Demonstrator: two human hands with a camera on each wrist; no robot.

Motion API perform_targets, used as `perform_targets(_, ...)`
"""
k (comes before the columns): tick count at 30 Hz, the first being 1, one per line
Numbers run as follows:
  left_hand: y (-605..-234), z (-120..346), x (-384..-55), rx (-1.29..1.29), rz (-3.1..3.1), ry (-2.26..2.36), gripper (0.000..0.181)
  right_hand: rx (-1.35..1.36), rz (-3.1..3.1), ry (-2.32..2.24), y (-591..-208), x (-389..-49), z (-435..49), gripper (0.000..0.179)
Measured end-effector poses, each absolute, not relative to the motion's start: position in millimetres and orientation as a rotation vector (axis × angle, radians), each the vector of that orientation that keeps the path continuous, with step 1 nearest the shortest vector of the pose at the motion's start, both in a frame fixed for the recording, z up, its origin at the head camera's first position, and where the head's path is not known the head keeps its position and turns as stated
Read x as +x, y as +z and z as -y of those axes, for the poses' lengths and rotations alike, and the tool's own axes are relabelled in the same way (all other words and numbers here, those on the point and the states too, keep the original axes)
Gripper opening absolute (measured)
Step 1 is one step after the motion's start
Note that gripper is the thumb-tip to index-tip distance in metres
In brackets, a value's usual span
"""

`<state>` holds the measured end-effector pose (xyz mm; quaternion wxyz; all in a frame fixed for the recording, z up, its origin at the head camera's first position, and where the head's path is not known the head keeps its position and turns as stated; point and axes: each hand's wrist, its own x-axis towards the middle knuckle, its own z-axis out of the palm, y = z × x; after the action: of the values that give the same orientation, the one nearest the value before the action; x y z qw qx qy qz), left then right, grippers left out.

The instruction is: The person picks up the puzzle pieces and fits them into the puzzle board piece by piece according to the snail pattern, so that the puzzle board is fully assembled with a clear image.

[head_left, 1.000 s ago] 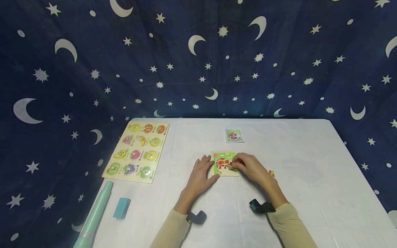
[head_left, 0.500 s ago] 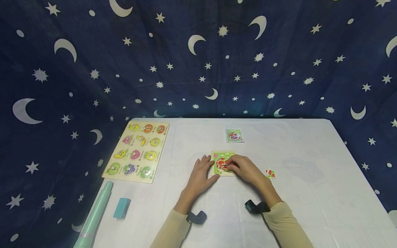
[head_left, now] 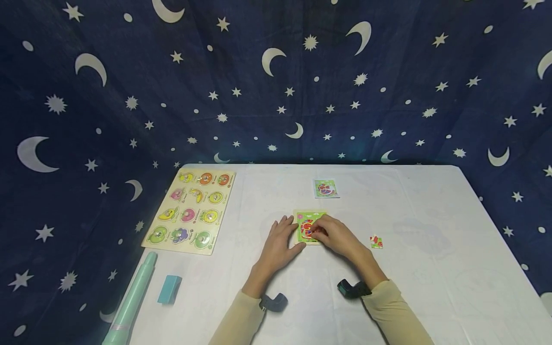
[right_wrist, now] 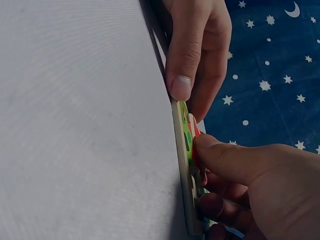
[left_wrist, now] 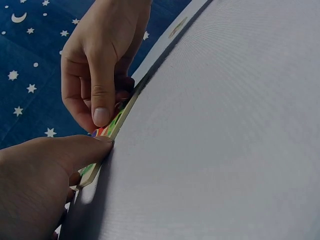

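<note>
A small wooden puzzle board (head_left: pixel 311 214) with a green and red picture lies on the white table in front of the person. At its left edge rests the left hand (head_left: pixel 278 244), fingers fairly straight, its thumb (left_wrist: pixel 82 150) touching the near edge. Over the board's right part, the right hand (head_left: pixel 340 237) pinches a red puzzle piece (right_wrist: pixel 195 127) between thumb and fingers. This piece is slightly tilted against the board, and the fingers cover much of it. Another red and green puzzle piece (head_left: pixel 376 242) lies on the table to the right of the right hand.
A small picture card (head_left: pixel 326 189) lies behind the board. To the left are a large fruit peg puzzle (head_left: pixel 183 211), a teal block (head_left: pixel 169 289) and a long mint-green tube-like object (head_left: pixel 133 299). A dark starry cloth (head_left: pixel 276 96) hangs behind the white table (head_left: pixel 431 278).
The right hand has moved left over the board with its puzzle piece, uncovering the loose piece on the right. The left hand has stayed in place.
</note>
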<state>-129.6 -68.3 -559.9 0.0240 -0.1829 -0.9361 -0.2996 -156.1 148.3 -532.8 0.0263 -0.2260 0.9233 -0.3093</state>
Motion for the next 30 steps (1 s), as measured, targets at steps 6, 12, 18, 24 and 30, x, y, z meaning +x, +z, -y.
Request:
perform_targets(6,-559.4,67.7,-129.7,-0.562,2.907,-0.916,0.06,-0.693,-2.882,-0.922,-534.3,-154.6,-145.9,0.008)
perform_targets(12,-559.8,67.7,-129.7,-0.55,2.93,-0.919,0.061,-0.68,-2.907,-0.883,-536.7,-153.6,-144.4,0.007)
perform_targets(18,-559.5,67.8,-129.7,-0.553,2.923,-0.917,0.061,-0.686,-2.922,-0.901,-537.5,-153.5,-144.5,0.006)
perform_targets(24,-559.3,67.8,-129.5,-0.561,2.909,-0.917,0.06,-0.675,-2.909,-0.916,-537.2,-153.7,-144.7,0.006)
perform_targets(30,-559.6,68.4,-129.4,-0.56,2.917,-0.923,0.061,-0.664,-2.896,-0.967,-536.5,-152.0,-145.4,0.007)
